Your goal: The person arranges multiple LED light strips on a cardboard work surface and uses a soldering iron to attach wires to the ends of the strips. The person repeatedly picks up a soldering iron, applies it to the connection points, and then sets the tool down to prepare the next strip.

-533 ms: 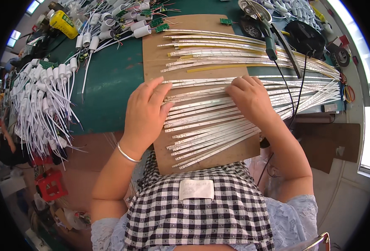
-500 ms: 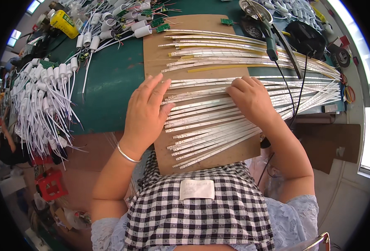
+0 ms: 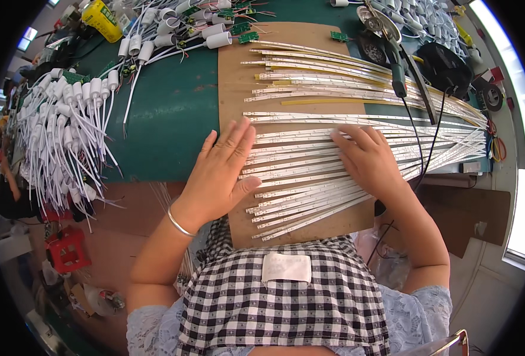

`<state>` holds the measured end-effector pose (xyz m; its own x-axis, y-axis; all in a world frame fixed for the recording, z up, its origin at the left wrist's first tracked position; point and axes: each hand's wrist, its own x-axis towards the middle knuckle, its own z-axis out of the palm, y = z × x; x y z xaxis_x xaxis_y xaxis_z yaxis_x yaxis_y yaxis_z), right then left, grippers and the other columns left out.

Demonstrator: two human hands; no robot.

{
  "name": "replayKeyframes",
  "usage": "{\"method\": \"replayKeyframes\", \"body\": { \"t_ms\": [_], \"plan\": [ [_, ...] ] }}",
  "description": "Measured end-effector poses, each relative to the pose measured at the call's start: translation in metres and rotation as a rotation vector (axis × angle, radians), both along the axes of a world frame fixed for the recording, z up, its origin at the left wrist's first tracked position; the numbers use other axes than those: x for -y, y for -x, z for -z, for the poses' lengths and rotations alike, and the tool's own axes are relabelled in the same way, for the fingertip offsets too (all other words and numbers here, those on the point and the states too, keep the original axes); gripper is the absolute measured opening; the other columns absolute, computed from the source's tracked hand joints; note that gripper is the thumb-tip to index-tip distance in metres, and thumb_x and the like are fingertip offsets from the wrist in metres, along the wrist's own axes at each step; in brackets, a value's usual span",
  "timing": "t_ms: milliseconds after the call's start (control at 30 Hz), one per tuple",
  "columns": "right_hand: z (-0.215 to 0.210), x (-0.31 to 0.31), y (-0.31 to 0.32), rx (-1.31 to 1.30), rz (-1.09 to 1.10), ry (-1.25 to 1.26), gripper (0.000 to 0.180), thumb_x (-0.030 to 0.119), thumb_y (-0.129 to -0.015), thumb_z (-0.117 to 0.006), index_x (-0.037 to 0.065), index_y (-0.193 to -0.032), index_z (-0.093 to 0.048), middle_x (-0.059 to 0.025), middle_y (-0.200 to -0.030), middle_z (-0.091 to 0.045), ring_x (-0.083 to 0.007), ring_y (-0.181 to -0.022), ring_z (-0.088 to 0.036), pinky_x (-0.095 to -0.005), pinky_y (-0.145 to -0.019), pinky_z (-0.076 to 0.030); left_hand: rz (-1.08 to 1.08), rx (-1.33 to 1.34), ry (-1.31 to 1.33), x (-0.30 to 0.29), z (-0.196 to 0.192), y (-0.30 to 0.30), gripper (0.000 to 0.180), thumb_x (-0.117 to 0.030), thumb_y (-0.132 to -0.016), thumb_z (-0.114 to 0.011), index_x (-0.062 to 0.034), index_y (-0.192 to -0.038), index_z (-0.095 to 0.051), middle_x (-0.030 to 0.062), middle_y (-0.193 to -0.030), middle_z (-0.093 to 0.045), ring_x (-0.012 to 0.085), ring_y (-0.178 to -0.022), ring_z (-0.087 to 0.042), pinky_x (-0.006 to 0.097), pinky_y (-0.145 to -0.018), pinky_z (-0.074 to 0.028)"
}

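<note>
Narrow white LED strips point(image 3: 301, 148) lie fanned side by side on a brown board point(image 3: 236, 83), their ends bunching together at the right. My left hand point(image 3: 221, 169) is open, palm down. Its fingertips and thumb rest along the left ends of the strips, fingers stretched. My right hand point(image 3: 369, 160) lies over the middle of the same strips, fingers bent and somewhat apart, fingertips touching them from above. Its palm hides part of the strips. Farther back, a second group of strips point(image 3: 328, 74), some with yellow edges, lies apart from both hands.
White lamp caps with wires point(image 3: 67, 127) hang over the green table's point(image 3: 161, 130) left edge, with more behind. A soldering iron point(image 3: 398, 80) and its stand point(image 3: 381, 26) are at the back right; black cords cross the strips. A yellow bottle point(image 3: 101, 21) stands back left.
My left hand has moved slightly nearer me along the strip ends. My right hand has also come nearer, and its fingers have loosened and spread. The whole view has shifted a little.
</note>
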<state>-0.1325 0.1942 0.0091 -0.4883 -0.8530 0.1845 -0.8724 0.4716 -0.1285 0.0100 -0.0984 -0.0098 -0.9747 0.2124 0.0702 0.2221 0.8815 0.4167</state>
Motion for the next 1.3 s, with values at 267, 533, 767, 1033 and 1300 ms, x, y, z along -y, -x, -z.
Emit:
{"method": "replayKeyframes", "body": {
  "t_ms": [267,533,767,1033,1300],
  "plan": [
    [0.020,0.028,-0.010,0.052,0.163,-0.222,0.077,0.059,-0.097,-0.038,0.005,-0.152,-0.031,-0.0119,-0.160,-0.026,-0.0275,-0.149,-0.022,-0.0462,-0.121,-0.015,-0.191,-0.346,-0.703,-0.023,0.049,0.019,0.077,-0.053,-0.102,-0.028,0.0013,-0.155,-0.011,0.0242,-0.161,-0.009,0.0365,-0.149,-0.011,0.046,-0.120,-0.011],
    [0.016,0.024,-0.028,0.086,0.092,-0.224,0.081,0.061,-0.095,-0.040,0.004,-0.152,-0.030,-0.0129,-0.160,-0.026,-0.0293,-0.149,-0.020,-0.0470,-0.121,-0.014,-0.158,-0.006,-1.214,-0.046,0.014,0.003,0.090,-0.067,-0.098,-0.016,0.0021,-0.155,-0.001,0.0205,-0.163,0.000,0.0295,-0.151,0.000,0.040,-0.121,-0.002],
    [0.012,0.024,-0.034,-0.010,0.148,-0.216,0.081,0.064,-0.095,-0.038,0.007,-0.152,-0.032,-0.0113,-0.160,-0.026,-0.0282,-0.149,-0.021,-0.0474,-0.121,-0.013,-0.304,-0.247,-1.139,-0.057,-0.003,0.014,0.089,-0.067,-0.099,-0.017,0.0007,-0.156,-0.002,0.0186,-0.164,0.000,0.0284,-0.152,0.002,0.040,-0.121,0.001],
    [0.022,0.034,-0.040,-0.019,0.177,-0.214,0.078,0.068,-0.094,-0.034,0.015,-0.153,-0.033,-0.0100,-0.160,-0.026,-0.0309,-0.148,-0.021,-0.0496,-0.121,-0.013,-0.252,-0.142,-1.273,-0.051,0.004,0.037,0.086,-0.063,-0.101,-0.017,0.0035,-0.155,-0.007,0.0187,-0.163,-0.004,0.0278,-0.152,-0.002,0.037,-0.122,0.000],
    [0.003,0.000,-0.056,-0.078,0.270,-0.210,0.079,0.067,-0.094,-0.032,0.014,-0.153,-0.031,-0.0051,-0.162,-0.022,-0.0280,-0.151,-0.013,-0.0486,-0.121,-0.010,-0.196,-0.283,-1.165,-0.052,-0.001,-0.020,0.088,-0.066,-0.100,-0.017,0.0026,-0.155,-0.008,0.0169,-0.164,-0.003,0.0297,-0.152,0.002,0.041,-0.121,0.004]
  ]
}}
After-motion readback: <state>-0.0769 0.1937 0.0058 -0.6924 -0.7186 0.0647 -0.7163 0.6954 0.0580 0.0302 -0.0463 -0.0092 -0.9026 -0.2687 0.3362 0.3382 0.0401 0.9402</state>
